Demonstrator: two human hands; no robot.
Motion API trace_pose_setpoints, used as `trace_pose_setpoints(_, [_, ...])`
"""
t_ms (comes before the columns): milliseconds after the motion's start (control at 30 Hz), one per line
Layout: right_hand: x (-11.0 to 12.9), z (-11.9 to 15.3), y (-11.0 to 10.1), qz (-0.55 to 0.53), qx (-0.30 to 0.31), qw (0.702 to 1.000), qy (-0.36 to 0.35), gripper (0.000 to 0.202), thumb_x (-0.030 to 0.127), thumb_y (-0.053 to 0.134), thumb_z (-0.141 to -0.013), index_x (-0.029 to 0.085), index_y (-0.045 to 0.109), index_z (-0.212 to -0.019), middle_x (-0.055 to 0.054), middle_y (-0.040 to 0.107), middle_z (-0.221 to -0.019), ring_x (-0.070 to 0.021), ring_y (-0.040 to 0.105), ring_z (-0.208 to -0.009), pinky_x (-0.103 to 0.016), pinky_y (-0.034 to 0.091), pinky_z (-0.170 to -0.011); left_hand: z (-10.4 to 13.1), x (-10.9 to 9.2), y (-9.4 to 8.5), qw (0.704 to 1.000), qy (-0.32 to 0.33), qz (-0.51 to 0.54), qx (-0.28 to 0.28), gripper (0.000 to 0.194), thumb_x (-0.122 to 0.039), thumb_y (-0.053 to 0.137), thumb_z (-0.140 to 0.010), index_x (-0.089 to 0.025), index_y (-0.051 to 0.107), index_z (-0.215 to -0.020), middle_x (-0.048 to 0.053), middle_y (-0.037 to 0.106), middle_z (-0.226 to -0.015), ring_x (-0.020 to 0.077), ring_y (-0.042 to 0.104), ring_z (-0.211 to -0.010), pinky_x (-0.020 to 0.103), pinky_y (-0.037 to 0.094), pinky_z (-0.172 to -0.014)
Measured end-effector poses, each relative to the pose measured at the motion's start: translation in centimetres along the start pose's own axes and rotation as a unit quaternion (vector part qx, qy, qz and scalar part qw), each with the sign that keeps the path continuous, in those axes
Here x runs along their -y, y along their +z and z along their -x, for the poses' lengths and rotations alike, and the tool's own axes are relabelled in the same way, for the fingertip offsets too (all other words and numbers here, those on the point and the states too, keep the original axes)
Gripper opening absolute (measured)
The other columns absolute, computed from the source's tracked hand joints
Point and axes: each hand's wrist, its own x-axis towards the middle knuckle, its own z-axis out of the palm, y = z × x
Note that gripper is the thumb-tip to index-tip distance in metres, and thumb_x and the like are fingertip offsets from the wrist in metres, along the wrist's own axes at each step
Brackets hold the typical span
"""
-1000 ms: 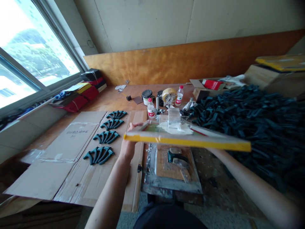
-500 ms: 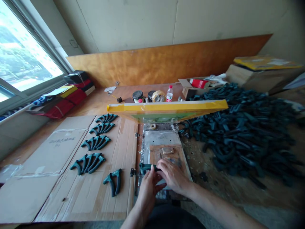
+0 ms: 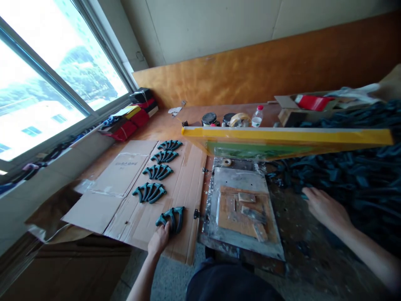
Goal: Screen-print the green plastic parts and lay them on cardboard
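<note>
My left hand (image 3: 159, 239) is closed on a dark green curved part (image 3: 164, 220) at the near end of the cardboard sheet (image 3: 184, 246), beside similar parts. Beyond it, several fanned groups of these green parts (image 3: 149, 192) lie in a column. My right hand (image 3: 322, 207) is at the near left edge of the large pile of green parts (image 3: 360, 175), fingers bent together; a small bit of green shows at the fingertips, too little to make out. Between my hands is a metal plate (image 3: 241, 177) bearing a wooden board (image 3: 228, 219) with small blocks.
A yellow-edged frame (image 3: 282, 136) is raised over the plate's far end. Behind it stand dark-lidded jars (image 3: 209, 119), a tape roll (image 3: 239, 120) and a red-capped bottle (image 3: 257, 116). An open carton (image 3: 286, 117) is at the back right. Red and black boxes (image 3: 125, 128) sit by the window.
My hands have separated from over the plate. The left moved to the cardboard with a green part; the right moved to the pile. The view has turned, and the wooden board is uncovered.
</note>
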Motion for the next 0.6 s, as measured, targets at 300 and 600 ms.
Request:
trace_pose_setpoints(300, [18.4,-0.1,1.8,-0.183,0.07,0.974,-0.113,0.032,0.024,0.04,-0.093,0.025,0.064,-0.113,-0.006,0.064,-0.108,-0.0197,0.062,-0.096,-0.033,0.052,-0.084,-0.9,-13.0,-12.7,0.942,0.174,0.276,-0.073,0.071,-0.064,0.013,-0.09,-0.017,0.052,-0.127,0.005,0.065,-0.072,0.0145,0.059,-0.057,0.025,0.047,-0.057])
trace_pose_setpoints(600, [17.7,1.9,1.7,0.039,0.073,0.978,-0.189,0.049,0.009,0.049,-0.081,0.035,0.063,-0.121,-0.005,0.065,-0.109,-0.022,0.06,-0.097,-0.035,0.051,-0.081,4.7,-23.2,-19.0,0.682,0.347,0.642,-0.056,0.061,-0.068,0.035,-0.086,-0.015,0.062,-0.101,0.0,0.059,-0.056,0.0107,0.05,-0.046,0.021,0.041,-0.047])
